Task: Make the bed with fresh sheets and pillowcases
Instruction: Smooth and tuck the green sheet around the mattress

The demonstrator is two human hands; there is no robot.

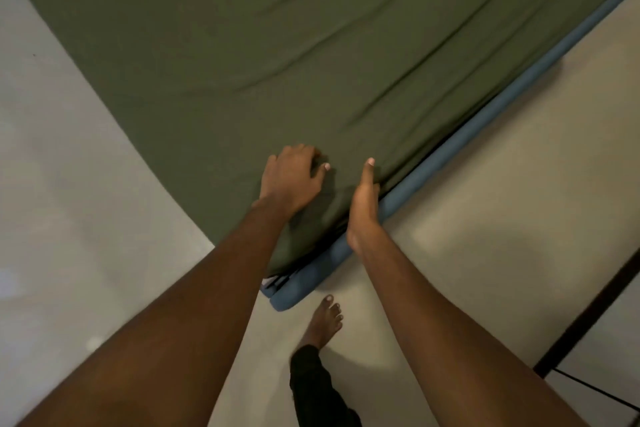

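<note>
A dark green sheet (311,55) covers the mattress and shows long shallow wrinkles. I stand at one corner of the bed, where the blue padded bed frame (408,184) runs along the mattress side. My left hand (292,180) rests palm down on the sheet near the corner, fingers curled into the fabric. My right hand (365,201) is at the mattress edge, thumb up on top, its fingers hidden down between the sheet and the blue frame. The sheet wraps over the corner (294,253).
Pale floor (69,218) surrounds the bed on both sides. My bare foot (325,319) and a black trouser leg stand just below the bed corner. A dark frame or rail (588,315) with a thin black cord crosses the lower right.
</note>
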